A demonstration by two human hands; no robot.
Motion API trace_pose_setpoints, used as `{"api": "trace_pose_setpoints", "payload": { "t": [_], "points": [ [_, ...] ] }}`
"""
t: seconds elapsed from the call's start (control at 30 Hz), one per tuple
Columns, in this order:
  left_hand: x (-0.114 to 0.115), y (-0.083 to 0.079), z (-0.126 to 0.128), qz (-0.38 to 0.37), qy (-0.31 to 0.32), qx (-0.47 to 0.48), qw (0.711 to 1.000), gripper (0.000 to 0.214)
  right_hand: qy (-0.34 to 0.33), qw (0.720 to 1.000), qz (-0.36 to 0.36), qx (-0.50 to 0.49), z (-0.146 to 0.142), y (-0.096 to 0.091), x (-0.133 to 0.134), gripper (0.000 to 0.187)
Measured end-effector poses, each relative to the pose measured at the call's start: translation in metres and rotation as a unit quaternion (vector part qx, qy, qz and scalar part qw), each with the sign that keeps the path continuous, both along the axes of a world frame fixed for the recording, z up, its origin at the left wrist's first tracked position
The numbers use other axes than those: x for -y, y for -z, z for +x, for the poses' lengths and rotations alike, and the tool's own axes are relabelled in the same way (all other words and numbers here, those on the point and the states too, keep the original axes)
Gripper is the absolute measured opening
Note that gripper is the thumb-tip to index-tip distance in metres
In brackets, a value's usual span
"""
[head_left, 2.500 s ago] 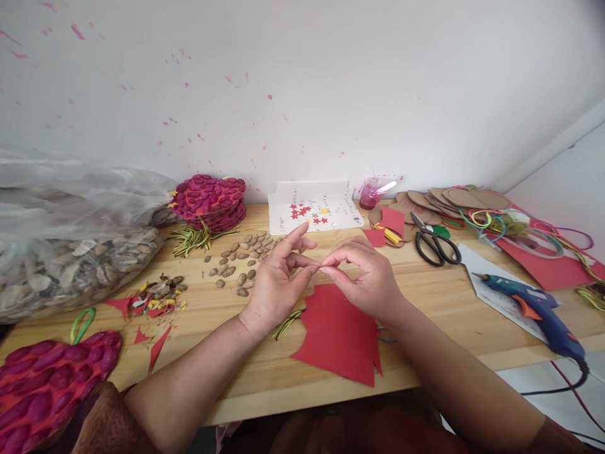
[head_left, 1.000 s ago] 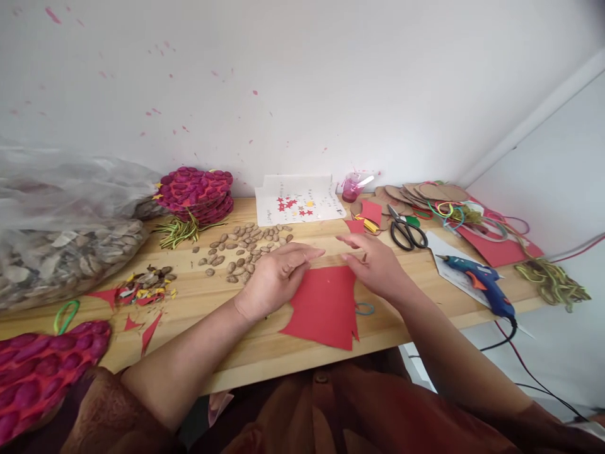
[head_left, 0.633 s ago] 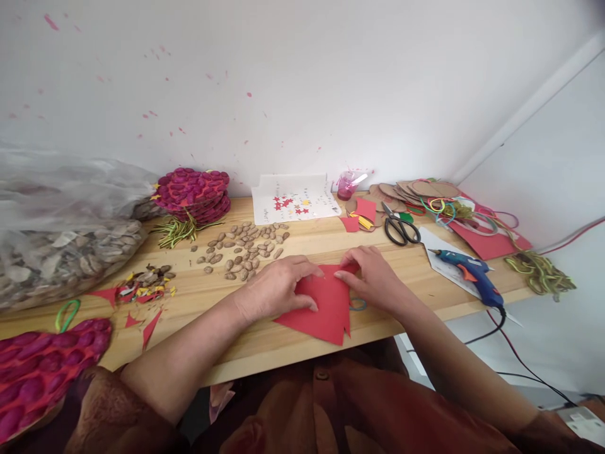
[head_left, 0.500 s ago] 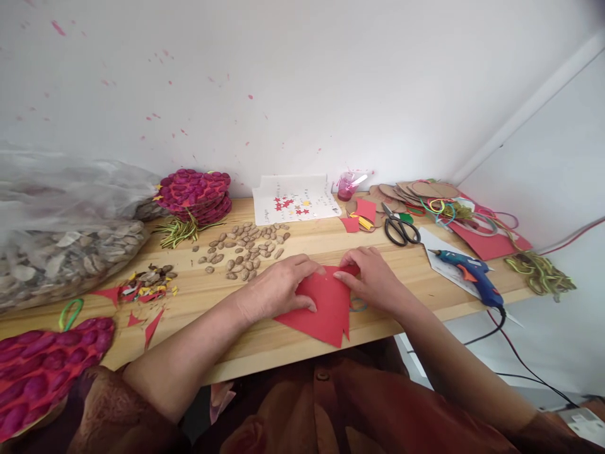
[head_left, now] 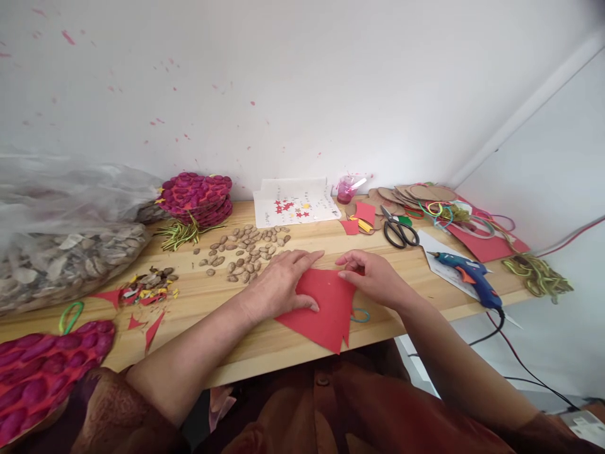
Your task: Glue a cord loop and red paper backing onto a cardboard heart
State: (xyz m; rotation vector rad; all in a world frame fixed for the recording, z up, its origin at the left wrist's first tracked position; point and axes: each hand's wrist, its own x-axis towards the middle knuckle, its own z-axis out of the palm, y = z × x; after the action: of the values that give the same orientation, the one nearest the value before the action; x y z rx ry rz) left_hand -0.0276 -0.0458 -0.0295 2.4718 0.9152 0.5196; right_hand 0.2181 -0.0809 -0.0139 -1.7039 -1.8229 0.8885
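A sheet of red paper [head_left: 326, 309], with a notch cut in its near edge, lies close to the table's front edge. My left hand [head_left: 283, 284] holds its left side, the thumb on top and the fingers stretched along and past the far edge. At the upper right corner is my right hand [head_left: 373, 277], its thumb tip at the paper's edge and its curled index finger apart from the thumb. From under the right side of the paper a blue loop of cord [head_left: 362, 315] sticks out.
Loose brown nuts or seeds [head_left: 248, 252] lie beyond my left hand. Scissors [head_left: 401, 230] and a blue glue gun [head_left: 467, 271] are to the right. A printed sheet [head_left: 297, 189] bears small stars. Purple-studded pieces [head_left: 193, 195] stand near a plastic bag [head_left: 70, 252].
My right hand has drawn slightly back from the paper's upper right corner, and more of the blue loop shows. My left hand's fingers have straightened out; its thumb stays on the paper.
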Motion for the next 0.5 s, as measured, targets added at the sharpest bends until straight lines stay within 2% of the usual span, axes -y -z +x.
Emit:
{"api": "trace_pose_setpoints", "payload": {
  "t": [0.1,0.23,0.37,0.5],
  "points": [
    [-0.002,0.003,0.000,-0.023,-0.023,0.039,0.999,0.083,-0.010,0.998,-0.004,-0.059,0.000,-0.004,0.001,0.020],
    [-0.004,0.003,0.001,-0.122,-0.076,0.096,0.985,0.073,-0.006,0.992,0.027,-0.123,-0.002,-0.015,0.004,0.019],
    [-0.001,-0.003,0.003,-0.248,-0.085,0.189,0.946,0.060,-0.002,0.988,0.069,-0.136,-0.006,-0.025,0.007,0.016],
    [0.003,-0.011,0.004,-0.307,-0.103,0.257,0.910,0.060,0.002,0.988,0.099,-0.119,-0.012,-0.033,0.011,0.020]
  ]
}}
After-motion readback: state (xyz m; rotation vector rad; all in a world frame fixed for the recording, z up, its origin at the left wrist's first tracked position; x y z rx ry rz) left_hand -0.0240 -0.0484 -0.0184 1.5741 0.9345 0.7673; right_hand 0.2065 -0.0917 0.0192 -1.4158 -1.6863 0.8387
